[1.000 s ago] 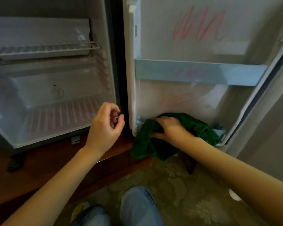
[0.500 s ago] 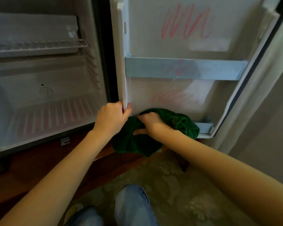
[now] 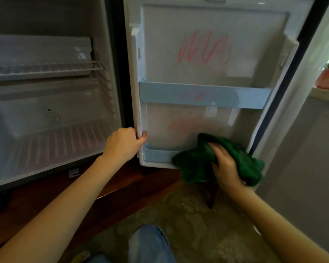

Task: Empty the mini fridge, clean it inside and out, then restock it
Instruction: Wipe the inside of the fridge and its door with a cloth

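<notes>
- Head view: the left hand (image 3: 124, 145) has come from mid-air to clench round the cabinet-side edge of the white plastic fridge door (image 3: 207, 73), thumb on its inner face, steadying it.
- The right hand (image 3: 225, 166), fingers curled into the bunched dark-green terry cloth (image 3: 193, 166), has swept the cloth away from the left fingers to the far end of the pale-blue lower door shelf (image 3: 158, 155).
- Wiping the door seems under way. The red crayon scribbles (image 3: 203, 47) above both sets of fingers remain.
- The cloth's long axis runs roughly level along the shelf, sagging beyond the right fingertips. The door faces the camera, long axis upright.
</notes>
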Tool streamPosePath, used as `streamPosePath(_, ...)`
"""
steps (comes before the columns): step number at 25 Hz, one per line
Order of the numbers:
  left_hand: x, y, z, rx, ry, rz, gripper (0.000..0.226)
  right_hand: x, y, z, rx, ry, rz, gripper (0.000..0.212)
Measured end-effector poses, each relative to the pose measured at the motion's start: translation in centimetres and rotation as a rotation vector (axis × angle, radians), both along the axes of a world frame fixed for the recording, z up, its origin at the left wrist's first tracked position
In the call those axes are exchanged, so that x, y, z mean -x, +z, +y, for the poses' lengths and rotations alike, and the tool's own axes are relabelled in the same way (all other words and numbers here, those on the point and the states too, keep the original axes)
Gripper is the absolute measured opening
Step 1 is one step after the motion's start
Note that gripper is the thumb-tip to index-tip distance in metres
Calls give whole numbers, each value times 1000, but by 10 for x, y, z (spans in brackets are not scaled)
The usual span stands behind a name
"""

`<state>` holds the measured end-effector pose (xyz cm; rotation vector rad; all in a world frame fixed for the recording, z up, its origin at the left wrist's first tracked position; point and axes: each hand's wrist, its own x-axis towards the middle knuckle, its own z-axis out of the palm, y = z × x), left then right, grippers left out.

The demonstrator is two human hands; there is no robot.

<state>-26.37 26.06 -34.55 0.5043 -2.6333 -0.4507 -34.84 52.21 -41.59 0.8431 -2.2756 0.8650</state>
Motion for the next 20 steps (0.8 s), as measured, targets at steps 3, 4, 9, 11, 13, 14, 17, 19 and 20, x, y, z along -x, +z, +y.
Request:
streamPosePath(3, 4, 9, -1, 11, 41, -46, 37, -30, 0, -8, 509, -216, -237, 47)
streamPosePath(4, 4, 8, 1, 22, 23, -25, 32, -35, 6, -14, 593, -248, -296, 54)
streamPosePath(9, 0, 0, 2, 99, -60, 91, 29, -26, 44, -47, 480, -293, -279, 69)
streamPosePath(11, 2, -2, -2, 133, -72, 111, 30, -21, 55, -72, 274, -282, -373, 72)
streamPosePath(13, 4, -4, -3, 163, -95, 118, 30, -26, 61, -106, -36, -112, -412, 69)
streamPosePath(14, 5, -4, -3, 165, -99, 122, 29, -28, 60, -121, -97, 47, -463, 62)
streamPosePath(17, 6, -9, -6, 161, -96, 139, 29, -30, 57, -121, -182, 387, -483, 50)
streamPosePath(19, 5, -11, -8, 166, -101, 159, 31, -24, 62, -90, -218, 264, -455, 54)
streamPosePath(20, 5, -11, -8, 174, -106, 166, 32, -18, 54, -69, -191, 171, -445, 62)
